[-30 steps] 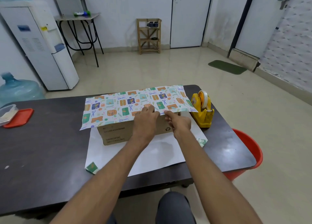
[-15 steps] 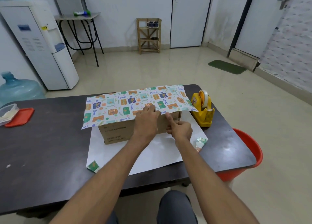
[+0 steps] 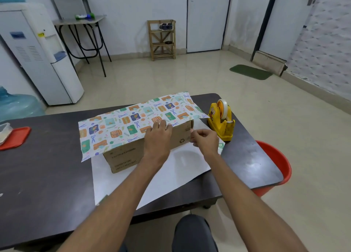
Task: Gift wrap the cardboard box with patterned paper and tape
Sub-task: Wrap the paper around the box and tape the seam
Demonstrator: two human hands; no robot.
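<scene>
the wrapping is at an early stage: the box (image 3: 144,147) sits near the middle of the desk (image 3: 43,172), on the white underside of the paper (image 3: 133,122), and only the far flap has been brought over its top, printed side up, overhanging past the box toward the desk's left end. the near flap lies flat toward the desk's front edge, the brown front face with its printed text is bare, and no tape shows on the paper yet; judging by this, the seam, the second flap and both ends are all left to do. the left hand (image 3: 157,139) lies flat with fingers together, pinning the flap's edge at the top front edge of the box. the right hand (image 3: 206,139) hovers just off the box's right end, thumb and fingertips pinched narrow; whether a bit of tape is between them i cannot tell. the dispenser (image 3: 222,121) is yellow, blocky plastic with a pale roll, near the right end. the paper looks thin, smooth and crisp, the box matte corrugated board.
</scene>
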